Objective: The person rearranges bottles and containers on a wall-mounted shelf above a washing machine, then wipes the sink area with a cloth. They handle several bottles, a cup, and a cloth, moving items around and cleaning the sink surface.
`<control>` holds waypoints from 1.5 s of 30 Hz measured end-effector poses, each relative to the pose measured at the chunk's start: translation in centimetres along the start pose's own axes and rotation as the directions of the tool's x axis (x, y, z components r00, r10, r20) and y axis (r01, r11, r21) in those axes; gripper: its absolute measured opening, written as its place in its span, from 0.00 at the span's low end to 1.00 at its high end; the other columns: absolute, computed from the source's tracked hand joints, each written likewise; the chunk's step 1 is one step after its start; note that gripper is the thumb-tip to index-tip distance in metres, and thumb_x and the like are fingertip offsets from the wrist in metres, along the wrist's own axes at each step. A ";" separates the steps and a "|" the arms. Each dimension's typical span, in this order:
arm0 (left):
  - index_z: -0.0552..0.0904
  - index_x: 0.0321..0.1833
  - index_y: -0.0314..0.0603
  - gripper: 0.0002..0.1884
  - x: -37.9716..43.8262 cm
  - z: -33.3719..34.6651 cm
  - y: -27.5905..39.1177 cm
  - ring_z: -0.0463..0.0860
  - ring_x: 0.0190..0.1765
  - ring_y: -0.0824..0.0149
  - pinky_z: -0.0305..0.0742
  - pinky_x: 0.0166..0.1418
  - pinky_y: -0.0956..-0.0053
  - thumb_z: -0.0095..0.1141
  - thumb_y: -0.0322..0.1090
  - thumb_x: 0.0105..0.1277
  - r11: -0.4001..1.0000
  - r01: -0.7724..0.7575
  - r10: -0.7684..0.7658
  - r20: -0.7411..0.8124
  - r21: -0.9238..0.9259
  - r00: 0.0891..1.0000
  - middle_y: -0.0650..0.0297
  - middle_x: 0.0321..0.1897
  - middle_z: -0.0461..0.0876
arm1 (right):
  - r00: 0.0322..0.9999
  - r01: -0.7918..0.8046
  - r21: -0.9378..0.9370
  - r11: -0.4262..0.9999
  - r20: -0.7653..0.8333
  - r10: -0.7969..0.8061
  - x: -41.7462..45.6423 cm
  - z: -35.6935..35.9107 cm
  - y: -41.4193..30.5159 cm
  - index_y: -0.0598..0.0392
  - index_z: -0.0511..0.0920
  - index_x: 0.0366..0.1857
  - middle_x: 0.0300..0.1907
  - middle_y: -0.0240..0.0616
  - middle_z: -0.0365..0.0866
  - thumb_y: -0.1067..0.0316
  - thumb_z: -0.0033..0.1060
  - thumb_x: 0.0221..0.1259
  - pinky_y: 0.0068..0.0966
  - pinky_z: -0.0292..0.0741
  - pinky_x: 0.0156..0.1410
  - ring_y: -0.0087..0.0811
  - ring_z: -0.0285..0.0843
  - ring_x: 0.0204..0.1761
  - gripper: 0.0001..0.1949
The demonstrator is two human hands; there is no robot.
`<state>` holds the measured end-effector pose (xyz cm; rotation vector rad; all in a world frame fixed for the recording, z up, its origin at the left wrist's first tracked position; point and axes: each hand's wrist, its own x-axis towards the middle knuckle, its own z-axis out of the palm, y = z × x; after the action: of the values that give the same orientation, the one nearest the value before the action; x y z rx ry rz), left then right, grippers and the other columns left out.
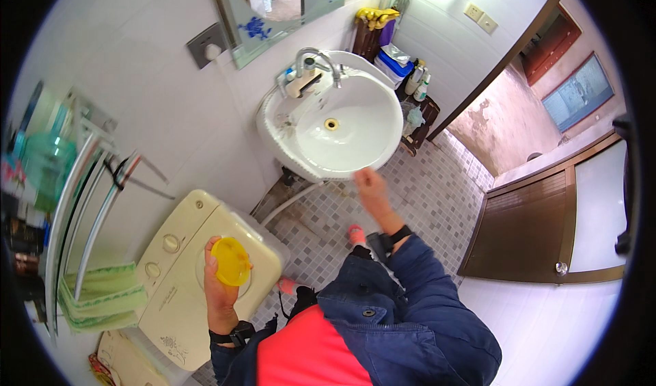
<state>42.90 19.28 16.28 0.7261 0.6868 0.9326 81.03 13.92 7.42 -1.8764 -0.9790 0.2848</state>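
Observation:
My left hand point(221, 283) grips a round yellow plastic container point(231, 262), held above the cream top of a twin-tub washing machine point(187, 278). In front of me is a white ceramic washbasin point(348, 134) with a curved chrome faucet point(318, 58) and a brass-coloured drain point(331, 124). Close to the basin's front rim is my right hand point(372, 191), blurred, with its fingers curled. The blur hides whether anything is in it. Dark specks mark the basin's left ledge.
A metal wall rack point(84, 191) with green towels point(102, 299) stands out at left. Bottles point(420, 86) and a blue-lidded box point(394, 67) crowd the corner behind the basin. A drain hose point(289, 201) runs below it. The brown door point(528, 227) is at right, beside a doorway.

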 end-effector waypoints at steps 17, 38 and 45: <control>0.65 0.62 0.49 0.35 25.1 33.0 -30.7 0.79 0.55 0.45 0.81 0.53 0.50 0.52 0.67 0.64 0.877 0.446 -0.459 0.034 0.179 0.888 0.43 0.64 0.69 | 0.972 -0.190 -0.525 0.830 0.021 0.236 37.8 -20.6 62.8 0.55 0.76 0.43 0.38 0.52 0.83 0.63 0.61 0.62 0.48 0.76 0.45 0.56 0.80 0.41 0.11; 0.67 0.70 0.53 0.29 35.3 41.8 -35.2 0.75 0.62 0.40 0.77 0.57 0.43 0.34 0.62 0.76 0.898 0.390 -0.426 -0.183 -0.204 0.886 0.48 0.65 0.72 | 0.879 -0.192 0.136 0.972 0.465 0.108 42.9 -26.5 44.6 0.57 0.79 0.44 0.34 0.32 0.82 0.68 0.59 0.62 0.24 0.74 0.38 0.23 0.77 0.33 0.10; 0.70 0.65 0.51 0.24 31.0 42.6 -30.0 0.79 0.58 0.59 0.78 0.57 0.50 0.34 0.57 0.78 0.952 0.205 -0.245 -0.168 -0.225 0.955 0.61 0.58 0.76 | 0.578 0.573 0.268 0.774 0.537 -0.614 37.0 -21.6 16.4 0.55 0.72 0.30 0.34 0.42 0.71 0.68 0.73 0.40 0.39 0.73 0.41 0.46 0.72 0.38 0.16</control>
<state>103.09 23.99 10.67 0.3655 0.8136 0.8535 125.60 23.52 12.35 -1.2764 -1.9592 0.5089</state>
